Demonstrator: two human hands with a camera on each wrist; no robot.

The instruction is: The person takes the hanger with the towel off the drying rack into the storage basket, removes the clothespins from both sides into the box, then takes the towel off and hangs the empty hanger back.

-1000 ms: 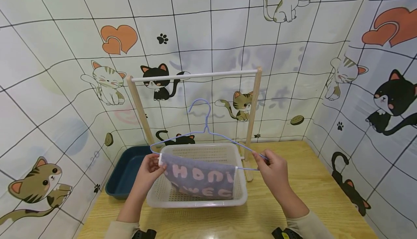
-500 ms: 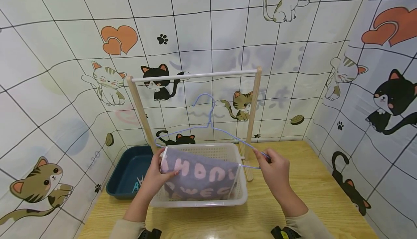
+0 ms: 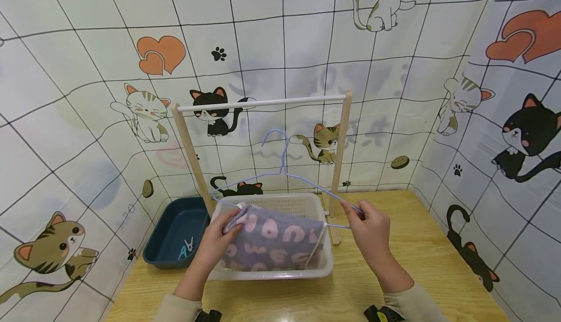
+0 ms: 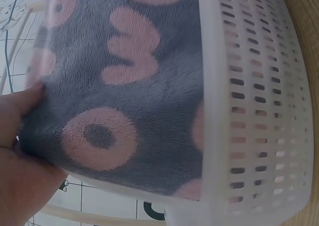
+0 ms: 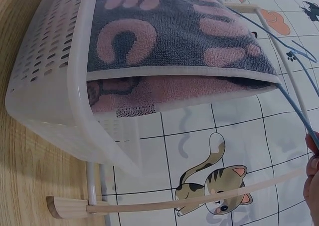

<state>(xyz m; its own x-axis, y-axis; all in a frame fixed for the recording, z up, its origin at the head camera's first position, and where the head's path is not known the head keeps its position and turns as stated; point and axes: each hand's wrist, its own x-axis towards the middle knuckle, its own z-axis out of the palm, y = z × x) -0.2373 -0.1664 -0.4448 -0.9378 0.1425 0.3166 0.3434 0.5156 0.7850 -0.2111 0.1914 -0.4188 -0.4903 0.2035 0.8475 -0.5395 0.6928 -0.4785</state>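
A grey-purple towel (image 3: 278,239) with pink letters is folded over the lower bar of a thin blue hanger (image 3: 284,163). Its lower part hangs down into a white perforated basket (image 3: 322,269). My left hand (image 3: 215,239) grips the towel's upper left edge, which is bunched there; in the left wrist view the thumb (image 4: 30,99) lies on the cloth. At the hanger's right end, my right hand (image 3: 370,227) pinches the wire. The right wrist view shows the towel's white-edged layers (image 5: 184,71) apart, with the wire coming out between them.
Behind the basket stands a wooden rack with a white crossbar (image 3: 263,102). A dark blue tray (image 3: 151,244) sits at the left, holding clothespins (image 3: 186,248). Everything stands on a wooden table (image 3: 407,244) against cat-patterned walls.
My left hand has moved right, pulling the towel's left edge along the bar and bunching it. The hanger shifted slightly right and the clothespins came into view. My right hand barely moved.
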